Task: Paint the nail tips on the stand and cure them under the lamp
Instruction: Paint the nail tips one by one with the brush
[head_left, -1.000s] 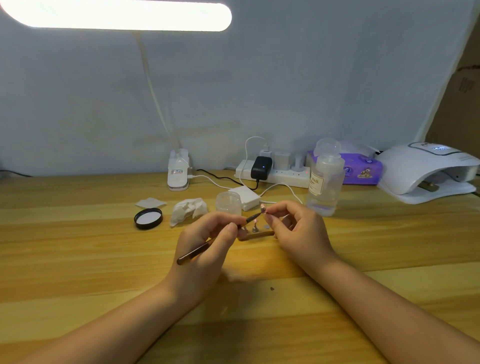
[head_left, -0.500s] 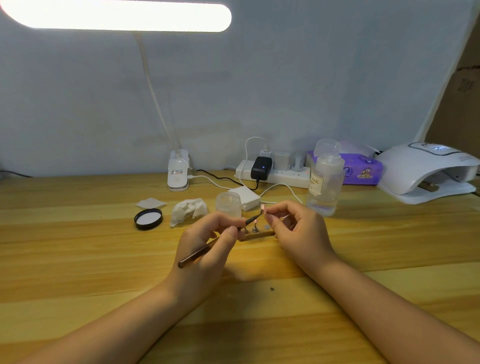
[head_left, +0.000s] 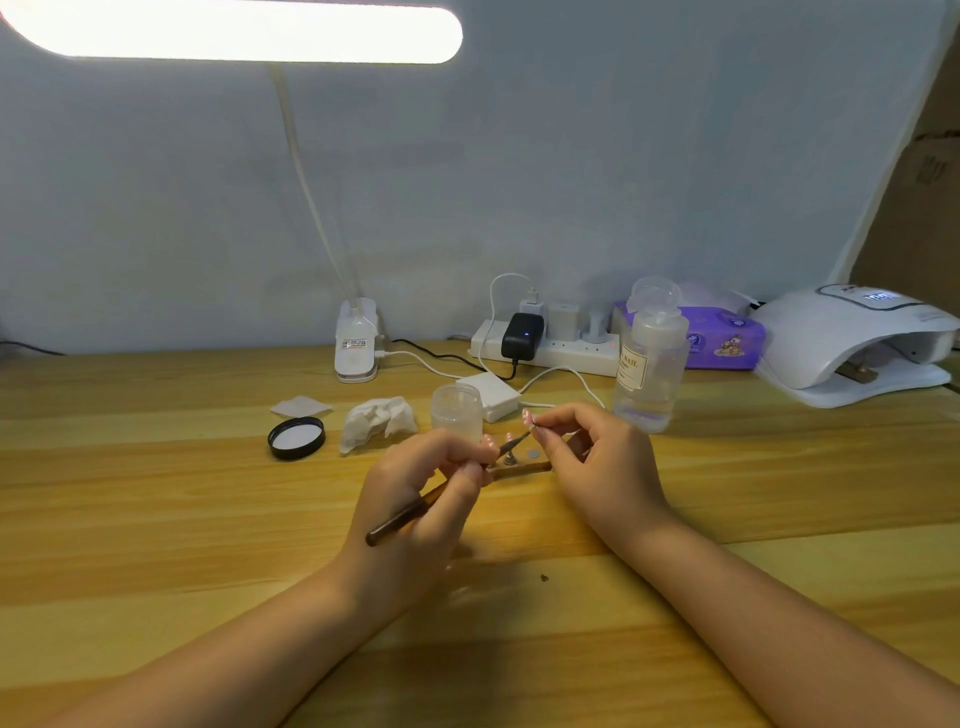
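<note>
My left hand (head_left: 415, 499) grips a thin brown brush (head_left: 400, 519), its bristle end reaching a small pink nail tip (head_left: 527, 417). My right hand (head_left: 597, 467) pinches that nail tip by its little holder, lifted above the wooden stand (head_left: 522, 467). The stand lies on the table between my hands and carries another pink tip (head_left: 509, 437) on a metal peg. The white curing lamp (head_left: 852, 343) sits at the far right with its opening facing left and its display lit.
A clear jar (head_left: 457, 408), its black lid (head_left: 296, 438), a crumpled tissue (head_left: 379, 421) and a cotton pad (head_left: 301, 406) lie behind my left hand. A clear liquid bottle (head_left: 649, 364), a power strip (head_left: 550, 348), cables and purple wipes (head_left: 722, 338) line the back.
The brush tip has shifted slightly along the nail tip and the brush handle has swung a little. Both hands stay in nearly the same place.
</note>
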